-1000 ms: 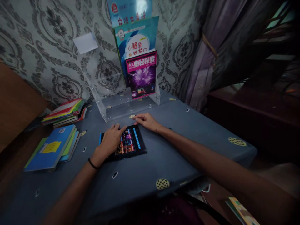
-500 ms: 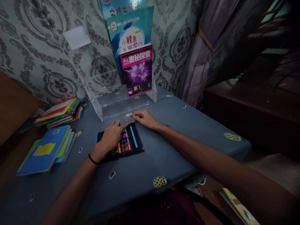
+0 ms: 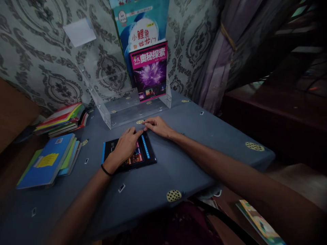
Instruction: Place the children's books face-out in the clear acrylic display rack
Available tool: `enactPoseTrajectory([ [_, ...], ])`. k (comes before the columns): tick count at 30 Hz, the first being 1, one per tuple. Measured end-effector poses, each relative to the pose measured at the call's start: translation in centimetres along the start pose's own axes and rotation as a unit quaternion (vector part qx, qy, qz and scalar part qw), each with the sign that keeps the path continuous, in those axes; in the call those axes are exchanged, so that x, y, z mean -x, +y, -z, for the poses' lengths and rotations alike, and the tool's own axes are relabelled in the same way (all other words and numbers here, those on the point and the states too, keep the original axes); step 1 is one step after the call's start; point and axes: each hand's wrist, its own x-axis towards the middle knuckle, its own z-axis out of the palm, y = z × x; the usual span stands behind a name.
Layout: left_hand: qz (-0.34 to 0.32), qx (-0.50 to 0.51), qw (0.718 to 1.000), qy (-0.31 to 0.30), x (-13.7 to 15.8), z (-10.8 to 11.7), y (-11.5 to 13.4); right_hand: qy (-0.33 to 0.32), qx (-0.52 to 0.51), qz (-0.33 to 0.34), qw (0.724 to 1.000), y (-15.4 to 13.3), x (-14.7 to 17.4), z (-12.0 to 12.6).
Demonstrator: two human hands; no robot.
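A thin book [image 3: 150,161] with a dark cover, a blue strip and small coloured pictures lies flat on the tablecloth. My left hand [image 3: 125,145] rests across it with fingers stretched out, the index fingertip near the upper right corner. At that same corner is my right hand [image 3: 159,127], its thumb and index finger pinched together close to my left fingertip. Whether a page or cover edge is between them is hidden. Behind both hands stands a clear acrylic rack [image 3: 106,117], holding a pink and purple book [image 3: 149,76] upright.
A taller blue book [image 3: 122,30] leans behind the pink one. Left of the rack are a stack of colourful books [image 3: 61,117] and a pile with a blue book [image 3: 48,161] on top. A curtain [image 3: 214,78] hangs right. Another book [image 3: 260,221] is below the table edge.
My left hand's fingers have shifted slightly up toward the book's corner, closer to my right fingertips. The view has tilted down a little; the book stays about where it was.
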Motion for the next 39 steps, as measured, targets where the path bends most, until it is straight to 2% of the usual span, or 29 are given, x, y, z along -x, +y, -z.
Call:
enactPoseTrajectory([
  [9, -0.03, 0.011, 0.999, 0.028, 0.1, -0.6, -0.6, 0.005, -0.019, 0.002, 1.0, 0.1, -0.1, 0.1],
  [17, -0.017, 0.021, 1.0, 0.003, -0.1, -0.2, 0.2, 0.002, -0.029, -0.005, 1.0, 0.4, -0.2, 0.0],
  [24, -0.112, 0.078, 0.99, 0.043, 0.8, -1.5, -0.9, -0.007, -0.024, 0.008, 1.0, 0.6, -0.2, 0.0],
  [30, -0.132, 0.077, 0.987, 0.049, 0.6, -1.8, -0.6, -0.009, -0.029, 0.012, 0.999, 0.7, -0.2, 0.1],
  [39, -0.186, 0.11, 0.976, -0.014, 2.5, 0.3, 0.1, -0.01, -0.014, 0.008, 1.0, 0.3, 0.0, 0.0],
])
